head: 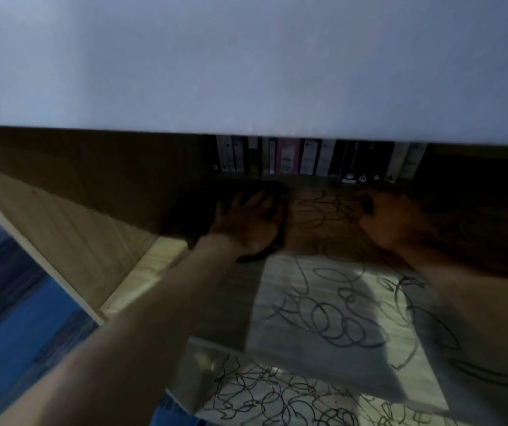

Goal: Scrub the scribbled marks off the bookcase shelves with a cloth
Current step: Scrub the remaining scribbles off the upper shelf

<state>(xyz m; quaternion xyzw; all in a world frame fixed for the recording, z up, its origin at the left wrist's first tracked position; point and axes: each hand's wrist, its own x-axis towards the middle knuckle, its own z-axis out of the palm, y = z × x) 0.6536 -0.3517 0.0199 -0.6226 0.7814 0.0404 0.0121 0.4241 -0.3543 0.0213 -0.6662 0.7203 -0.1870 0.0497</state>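
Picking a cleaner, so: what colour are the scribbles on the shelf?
Black, looping scribbles on the pale wood shelf, clearest in the head view.

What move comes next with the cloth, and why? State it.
Probably slide the cloth rightward across the shelf. The left hand lies flat on it at the shaded back left, and just right of it black scribbles still cover the wood, reaching forward into the lit part. The right hand rests curled on the shelf past those marks, so it may need to shift aside.
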